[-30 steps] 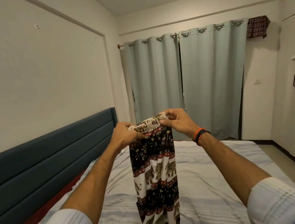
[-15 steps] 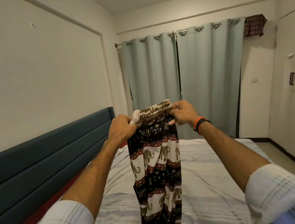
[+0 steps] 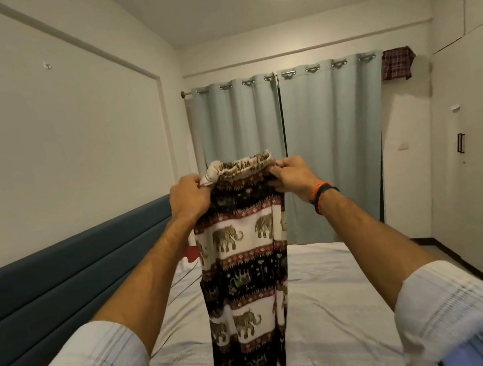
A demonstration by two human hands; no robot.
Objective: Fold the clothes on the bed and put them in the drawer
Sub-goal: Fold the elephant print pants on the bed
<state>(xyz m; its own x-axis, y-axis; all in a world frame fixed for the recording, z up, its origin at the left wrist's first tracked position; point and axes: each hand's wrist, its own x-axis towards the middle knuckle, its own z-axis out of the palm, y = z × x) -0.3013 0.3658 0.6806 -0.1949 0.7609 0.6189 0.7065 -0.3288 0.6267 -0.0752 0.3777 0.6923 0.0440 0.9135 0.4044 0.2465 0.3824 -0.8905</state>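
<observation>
Raised higher, trousers [image 3: 244, 261] hang from both hands, hems cut off.

Single head view, facing forward across bed [image 3: 322, 279] toward curtains [image 3: 321, 148].

Trousers [image 3: 244, 261] above bed [image 3: 332, 287], before curtains [image 3: 330, 147]
</observation>
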